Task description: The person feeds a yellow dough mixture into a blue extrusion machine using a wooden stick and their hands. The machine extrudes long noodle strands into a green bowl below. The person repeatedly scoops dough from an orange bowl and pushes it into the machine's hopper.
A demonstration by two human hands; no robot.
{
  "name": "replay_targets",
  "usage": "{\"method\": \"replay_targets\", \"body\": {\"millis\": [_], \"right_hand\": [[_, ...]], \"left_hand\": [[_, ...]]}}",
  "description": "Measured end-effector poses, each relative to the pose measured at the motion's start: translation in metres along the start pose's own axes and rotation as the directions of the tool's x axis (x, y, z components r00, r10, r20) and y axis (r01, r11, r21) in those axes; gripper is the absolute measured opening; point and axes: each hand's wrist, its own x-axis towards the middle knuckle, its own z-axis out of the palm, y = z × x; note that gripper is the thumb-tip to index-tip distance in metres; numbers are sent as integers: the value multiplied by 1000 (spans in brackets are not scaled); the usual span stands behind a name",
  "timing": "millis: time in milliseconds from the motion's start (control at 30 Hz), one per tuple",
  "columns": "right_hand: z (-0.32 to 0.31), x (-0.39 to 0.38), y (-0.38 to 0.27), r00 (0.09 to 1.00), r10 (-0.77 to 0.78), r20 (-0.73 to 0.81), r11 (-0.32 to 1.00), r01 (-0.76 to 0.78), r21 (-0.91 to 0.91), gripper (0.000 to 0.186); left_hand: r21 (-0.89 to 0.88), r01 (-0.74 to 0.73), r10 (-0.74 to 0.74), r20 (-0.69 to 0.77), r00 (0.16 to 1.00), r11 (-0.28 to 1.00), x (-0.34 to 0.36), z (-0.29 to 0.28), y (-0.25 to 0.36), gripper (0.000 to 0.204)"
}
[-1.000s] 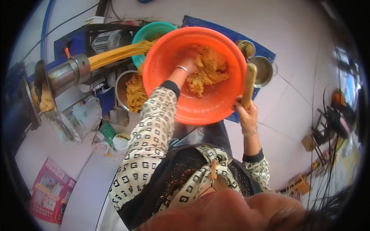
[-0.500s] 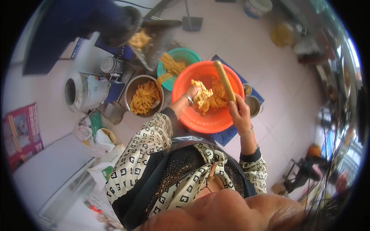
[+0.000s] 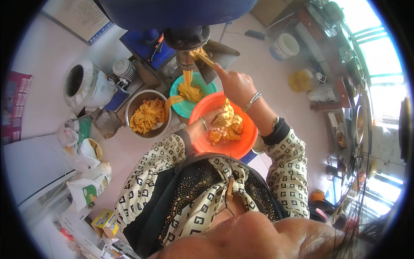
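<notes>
My left hand (image 3: 211, 119) is closed on a lump of crumbly yellow dough (image 3: 227, 113), held over more dough in the orange basin (image 3: 248, 137). My right hand (image 3: 238, 86) grips a wooden stick (image 3: 207, 60). The stick's far end reaches the yellow dough (image 3: 198, 53) at the metal feed tray (image 3: 222, 55) of a blue machine (image 3: 177, 12). Below the machine's metal outlet (image 3: 185, 61), flat yellow noodle strips (image 3: 188, 81) hang down into a teal basin (image 3: 177, 102). Some strips run across to the coiled noodles (image 3: 147, 116) in a steel bowl (image 3: 129, 127).
Left of the bowls stand a white drum-shaped container (image 3: 88, 86) and a grey motor (image 3: 123, 68). White bags (image 3: 92, 183) lie at the lower left. A white bucket (image 3: 284, 46) and a yellow-filled jug (image 3: 302, 80) stand at the right, near a cluttered reddish-brown bench (image 3: 330, 96).
My right hand has brought the stick from beside the orange basin up and left to the machine's feed tray. My left hand still holds dough over the basin. The view has shifted.
</notes>
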Motion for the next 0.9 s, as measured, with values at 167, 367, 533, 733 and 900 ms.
{"method": "replay_targets", "body": {"millis": [167,367,533,733,900], "right_hand": [[18,0,21,1000,-23,0,997,23,-77,62],[28,5,28,1000,6,8,1000,-6,-19,60],[31,7,30,999,33,-1,999,-33,13,59],[20,-14,59,995,38,-88,947,-8,322,48],[45,-17,60,999,30,-35,971,-21,236,50]], "left_hand": [[-106,-137,129,-75,989,985,13,21,-5,45],[16,-348,348,-111,931,937,43,13,-12,29],[134,-386,408,-269,872,913,72,0,-10,25],[-190,-250,237,-89,967,949,82,-21,-3,21],[-368,-149,203,112,973,918,83,-20,-13,31]]}}
